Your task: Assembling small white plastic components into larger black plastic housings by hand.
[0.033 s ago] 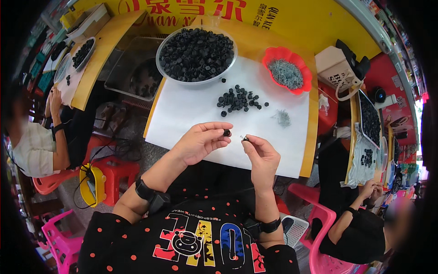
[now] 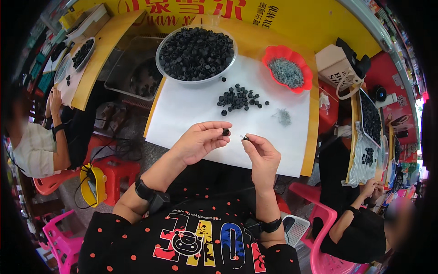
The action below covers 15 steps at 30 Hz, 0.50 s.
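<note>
Over the near part of the white sheet (image 2: pixel 182 116), my left hand (image 2: pixel 203 141) pinches a small black round plastic piece (image 2: pixel 226 132) between thumb and fingertips. Just to its right, my right hand (image 2: pixel 262 157) is closed on another small dark piece (image 2: pixel 245 138), from which a thin silvery tip points left. The two pieces are close but apart. Beyond my hands lies a loose pile of small black plastic pieces (image 2: pixel 239 98). A small heap of thin grey metal pins or screws (image 2: pixel 283 117) lies to the right of that pile; their exact kind is too small to tell.
A clear bowl (image 2: pixel 158 59) full of black pieces stands at the back left, a red flower-shaped dish (image 2: pixel 307 73) of grey metal bits at the back right. Other people sit at tables left and right. Red stools (image 2: pixel 121 171) and a pink chair (image 2: pixel 319 228) are around me.
</note>
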Each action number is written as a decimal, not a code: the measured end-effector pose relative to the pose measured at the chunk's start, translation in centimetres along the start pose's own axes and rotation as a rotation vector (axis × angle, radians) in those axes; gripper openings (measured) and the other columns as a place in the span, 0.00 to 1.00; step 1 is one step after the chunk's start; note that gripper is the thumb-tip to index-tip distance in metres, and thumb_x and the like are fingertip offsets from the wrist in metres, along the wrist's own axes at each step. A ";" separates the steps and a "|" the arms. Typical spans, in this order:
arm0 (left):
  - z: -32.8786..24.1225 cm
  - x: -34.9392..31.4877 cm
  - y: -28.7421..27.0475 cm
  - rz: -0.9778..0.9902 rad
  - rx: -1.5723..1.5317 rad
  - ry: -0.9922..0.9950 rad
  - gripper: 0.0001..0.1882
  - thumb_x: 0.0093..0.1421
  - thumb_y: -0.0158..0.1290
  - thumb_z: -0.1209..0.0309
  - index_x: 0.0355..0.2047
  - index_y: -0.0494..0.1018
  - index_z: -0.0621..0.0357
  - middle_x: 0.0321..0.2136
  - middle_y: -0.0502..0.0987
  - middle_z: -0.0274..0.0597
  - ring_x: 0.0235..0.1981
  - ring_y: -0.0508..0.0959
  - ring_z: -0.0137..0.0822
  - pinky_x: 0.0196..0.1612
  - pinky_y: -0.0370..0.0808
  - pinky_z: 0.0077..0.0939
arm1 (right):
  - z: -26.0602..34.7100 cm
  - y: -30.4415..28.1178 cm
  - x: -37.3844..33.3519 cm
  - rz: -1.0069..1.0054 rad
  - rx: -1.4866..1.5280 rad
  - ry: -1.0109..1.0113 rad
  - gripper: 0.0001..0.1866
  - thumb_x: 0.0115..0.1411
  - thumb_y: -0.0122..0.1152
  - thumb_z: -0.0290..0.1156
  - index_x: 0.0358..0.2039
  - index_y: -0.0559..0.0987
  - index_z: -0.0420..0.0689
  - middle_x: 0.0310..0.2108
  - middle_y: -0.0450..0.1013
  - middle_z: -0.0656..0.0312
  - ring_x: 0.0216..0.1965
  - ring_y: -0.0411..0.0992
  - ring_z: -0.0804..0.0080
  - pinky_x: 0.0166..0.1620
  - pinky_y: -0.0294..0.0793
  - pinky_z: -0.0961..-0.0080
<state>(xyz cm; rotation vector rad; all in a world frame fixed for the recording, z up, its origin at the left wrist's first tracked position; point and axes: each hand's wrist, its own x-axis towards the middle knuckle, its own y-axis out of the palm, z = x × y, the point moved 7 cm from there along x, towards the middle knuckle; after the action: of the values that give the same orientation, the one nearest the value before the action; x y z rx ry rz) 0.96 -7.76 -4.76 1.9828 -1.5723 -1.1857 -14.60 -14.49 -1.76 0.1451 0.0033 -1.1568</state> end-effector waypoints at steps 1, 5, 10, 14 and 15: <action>-0.2 -0.2 -0.3 -0.028 0.004 0.000 0.14 0.63 0.48 0.75 0.48 0.70 0.69 0.39 0.76 0.45 0.38 0.78 0.30 0.45 0.77 0.19 | 0.4 0.3 0.1 0.021 -0.004 -0.024 0.09 0.55 0.63 0.19 0.38 0.80 0.34 0.35 0.75 0.62 0.35 0.72 0.81 0.39 0.71 0.86; 0.1 -0.4 -0.4 -0.026 -0.010 -0.016 0.15 0.63 0.49 0.76 0.49 0.69 0.69 0.39 0.76 0.45 0.37 0.78 0.29 0.44 0.78 0.18 | 1.0 0.8 0.0 0.049 -0.020 -0.054 0.09 0.54 0.63 0.19 0.38 0.79 0.33 0.36 0.75 0.61 0.36 0.72 0.80 0.39 0.72 0.84; 0.6 -0.7 -0.5 -0.006 -0.063 -0.062 0.15 0.63 0.50 0.75 0.49 0.69 0.68 0.37 0.76 0.43 0.36 0.78 0.28 0.42 0.79 0.17 | 1.1 1.7 -0.6 0.054 -0.031 -0.050 0.09 0.53 0.64 0.20 0.37 0.80 0.35 0.33 0.77 0.60 0.34 0.74 0.79 0.38 0.73 0.83; 0.9 -0.9 -0.6 -0.015 -0.066 -0.078 0.15 0.63 0.50 0.74 0.48 0.69 0.67 0.37 0.76 0.42 0.36 0.78 0.27 0.42 0.79 0.16 | 1.2 1.8 -0.6 0.065 -0.119 -0.103 0.09 0.52 0.65 0.20 0.36 0.80 0.36 0.32 0.77 0.61 0.31 0.74 0.80 0.37 0.73 0.83; 0.9 -0.9 -0.6 -0.016 -0.076 -0.075 0.15 0.63 0.50 0.74 0.48 0.69 0.67 0.36 0.76 0.42 0.36 0.78 0.28 0.41 0.79 0.17 | 1.3 2.0 -0.6 0.084 -0.127 -0.136 0.09 0.52 0.65 0.20 0.36 0.80 0.36 0.32 0.77 0.61 0.31 0.74 0.79 0.36 0.73 0.83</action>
<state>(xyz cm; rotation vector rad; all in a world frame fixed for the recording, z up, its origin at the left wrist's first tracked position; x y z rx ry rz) 0.60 -6.51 -5.40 1.9275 -1.5257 -1.3207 -13.12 -13.28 -0.25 -0.0457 -0.0488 -1.0769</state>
